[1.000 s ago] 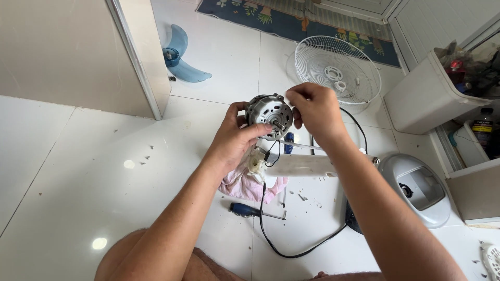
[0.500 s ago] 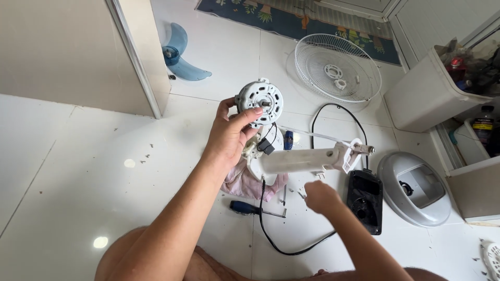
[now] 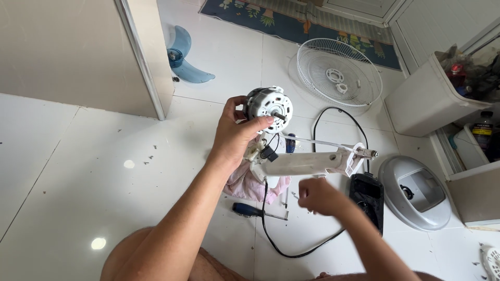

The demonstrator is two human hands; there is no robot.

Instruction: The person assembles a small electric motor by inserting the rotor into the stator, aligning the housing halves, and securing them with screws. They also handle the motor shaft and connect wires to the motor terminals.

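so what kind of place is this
Probably a home floor used as a repair spot: glossy white floor tiles, a patterned rug, and fan parts spread about, such as the wire fan guard.

The left hand (image 3: 235,136) is covering the rear and near side of the fan motor (image 3: 269,107); only its front face and shaft are showing. The right hand (image 3: 319,196) is showing motion blur, and whether its curled fingers are pinching anything is not determinable. The pink cloth (image 3: 249,186) is lying partly hidden under the white fan neck (image 3: 307,162) and the left wrist. The black cable (image 3: 297,248) is passing out of sight behind the right forearm. The white part (image 3: 491,262) at bottom right is being cut off by the frame edge. The bin contents (image 3: 469,73) are appearing too cluttered to identify.
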